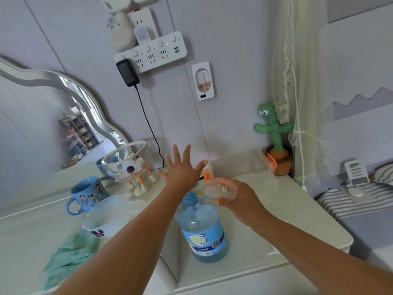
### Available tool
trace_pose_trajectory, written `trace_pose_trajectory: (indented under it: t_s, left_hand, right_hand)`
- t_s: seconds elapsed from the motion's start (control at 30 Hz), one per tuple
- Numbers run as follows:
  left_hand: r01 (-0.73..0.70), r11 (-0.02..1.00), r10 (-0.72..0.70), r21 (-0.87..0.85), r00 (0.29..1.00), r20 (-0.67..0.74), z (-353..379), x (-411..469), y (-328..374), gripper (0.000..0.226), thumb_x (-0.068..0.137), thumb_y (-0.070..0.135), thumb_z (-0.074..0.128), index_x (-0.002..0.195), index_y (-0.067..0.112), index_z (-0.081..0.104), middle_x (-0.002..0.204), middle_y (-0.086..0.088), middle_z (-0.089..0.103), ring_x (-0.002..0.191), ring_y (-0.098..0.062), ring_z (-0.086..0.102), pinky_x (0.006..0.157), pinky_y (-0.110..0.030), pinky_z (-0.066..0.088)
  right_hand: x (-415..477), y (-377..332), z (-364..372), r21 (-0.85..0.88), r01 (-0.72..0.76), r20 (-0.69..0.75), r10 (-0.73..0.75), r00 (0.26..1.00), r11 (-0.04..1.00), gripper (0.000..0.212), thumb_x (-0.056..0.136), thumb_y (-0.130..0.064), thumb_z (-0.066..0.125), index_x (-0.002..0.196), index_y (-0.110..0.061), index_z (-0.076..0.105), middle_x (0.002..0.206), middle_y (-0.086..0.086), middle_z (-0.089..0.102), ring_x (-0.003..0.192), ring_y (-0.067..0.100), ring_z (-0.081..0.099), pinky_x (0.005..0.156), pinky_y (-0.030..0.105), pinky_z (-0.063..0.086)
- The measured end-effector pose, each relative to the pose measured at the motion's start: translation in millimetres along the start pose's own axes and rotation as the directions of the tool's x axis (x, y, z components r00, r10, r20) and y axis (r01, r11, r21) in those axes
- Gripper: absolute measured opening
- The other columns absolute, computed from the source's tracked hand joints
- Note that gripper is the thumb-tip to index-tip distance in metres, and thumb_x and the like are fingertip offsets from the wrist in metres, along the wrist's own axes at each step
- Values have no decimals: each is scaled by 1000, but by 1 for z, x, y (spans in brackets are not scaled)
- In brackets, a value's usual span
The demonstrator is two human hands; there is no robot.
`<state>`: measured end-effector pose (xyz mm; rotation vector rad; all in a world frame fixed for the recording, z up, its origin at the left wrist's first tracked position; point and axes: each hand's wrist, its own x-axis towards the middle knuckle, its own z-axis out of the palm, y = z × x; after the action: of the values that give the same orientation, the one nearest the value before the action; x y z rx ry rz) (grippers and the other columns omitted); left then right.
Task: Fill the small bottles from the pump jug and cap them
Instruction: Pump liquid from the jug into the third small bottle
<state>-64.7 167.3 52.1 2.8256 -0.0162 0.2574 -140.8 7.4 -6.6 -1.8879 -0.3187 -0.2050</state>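
Left hand (182,169) flat and spread, fingers splayed wide, palm down over the blue pump head (190,198) of the pump jug (202,228); contact with the pump hidden under the palm, cannot tell. Right hand (238,196) wrapped around a small clear bottle (219,190), held on its side, tilted, mouth end toward the left hand, just above and right of the pump head. Orange flip cap (207,175) at the bottle's neck, standing up beside the left hand's fingers. Small printed face on the bottle wall. Jug upright on the pale bench (276,231), near its front edge, blue liquid inside, blue and yellow label facing the camera. Second small clear bottle (273,184) upright further back on the bench, hard to make out. Clear bin (238,162) with orange latch (272,160) against the wall behind the hands. Left side of bench: blue cartoon mug (85,194), white bowl (106,218) with translucent lid, green cloth (68,254) near the front edge, glass bowl (123,158) atop a googly-eyed stand, wavy mirror (63,116) behind. Plush cactus (274,128) in an orange pot in the right corner, next to a sheer curtain (293,71). White power strip (153,54) on the wall with black adapter (127,72) plugged in, cord trailing down.
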Motion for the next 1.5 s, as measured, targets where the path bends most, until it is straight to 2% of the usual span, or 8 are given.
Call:
trace_pose_trajectory:
  t_s: [0.1, 0.3, 0.5, 0.73, 0.97, 1.27, 1.4, 1.5]
  left_hand:
    - [6, 1000, -6, -12, 1000, 10, 2, 2, 0, 82, 90, 73, 32, 155, 37, -1, 164, -1, -18, 149, -38, -16, 117, -65, 4]
    - [36, 999, -35, -10, 997, 62, 8, 10, -2, 81, 90, 74, 30, 156, 35, 7, 166, -5, -5, 150, -41, -6, 118, -64, 8]
    - [-37, 979, 17, 199, 995, 101, 19, 11, -7, 67, 95, 68, 22, 155, 40, 13, 165, 1, -4, 152, -34, -4, 117, -67, 2]
    - [0, 996, -5, 89, 998, 59, 9, 5, -2, 83, 90, 75, 25, 157, 29, 5, 165, -9, -6, 151, -35, -13, 118, -63, 1]
    - [87, 996, -85, -30, 994, 74, 0, 4, -1, 85, 90, 74, 32, 157, 28, 8, 165, -12, -4, 150, -40, -7, 117, -65, 5]
    - [45, 998, -40, -49, 995, 93, 10, 13, -6, 76, 93, 70, 32, 155, 28, 21, 163, -7, 15, 149, -36, 14, 116, -62, 17]
    - [-43, 991, 24, 126, 989, 147, 17, 13, -9, 61, 100, 57, 28, 155, 31, 21, 164, -5, 12, 149, -33, 13, 116, -58, 20]
    - [35, 999, -35, 5, 995, 89, 17, 8, -4, 71, 95, 66, 31, 154, 27, 24, 162, -4, 19, 148, -32, 18, 116, -58, 20]
  right_hand:
    - [1, 0, 0, 7, -9, 3, 9, 1000, 1000, 49, 78, -21, 74, 121, -36, 59, 118, -6, 63, 111, 12, 55, 95, 28, 45]
    - [4, 7, 2, -10, -13, -1, 13, 1000, 1000, 49, 79, -23, 73, 125, -34, 58, 117, -8, 62, 107, 7, 54, 77, 5, 37]
    - [2, 19, 9, 65, -51, 25, 50, 998, 997, 53, 79, -19, 74, 128, -29, 57, 124, -3, 61, 117, 14, 53, 103, 38, 42]
    - [-1, 6, 2, 116, -52, 31, 49, 998, 992, 52, 78, -12, 74, 127, -22, 59, 121, 2, 64, 117, 19, 55, 102, 45, 43]
    - [-4, -3, 3, 138, -43, 25, 40, 999, 990, 50, 78, -11, 74, 125, -21, 60, 118, 3, 65, 114, 21, 57, 100, 45, 45]
    - [3, 11, 7, 126, -30, 12, 29, 1000, 992, 52, 78, -19, 75, 127, -27, 58, 121, -3, 64, 118, 13, 54, 103, 37, 43]
    - [1, 21, 14, 143, -57, 8, 57, 998, 988, 53, 78, -18, 76, 127, -28, 58, 123, -5, 63, 119, 11, 53, 102, 31, 43]
    - [-3, 19, 14, 154, -67, 7, 67, 998, 986, 54, 78, -17, 75, 128, -27, 57, 122, -6, 64, 118, 11, 54, 103, 34, 43]
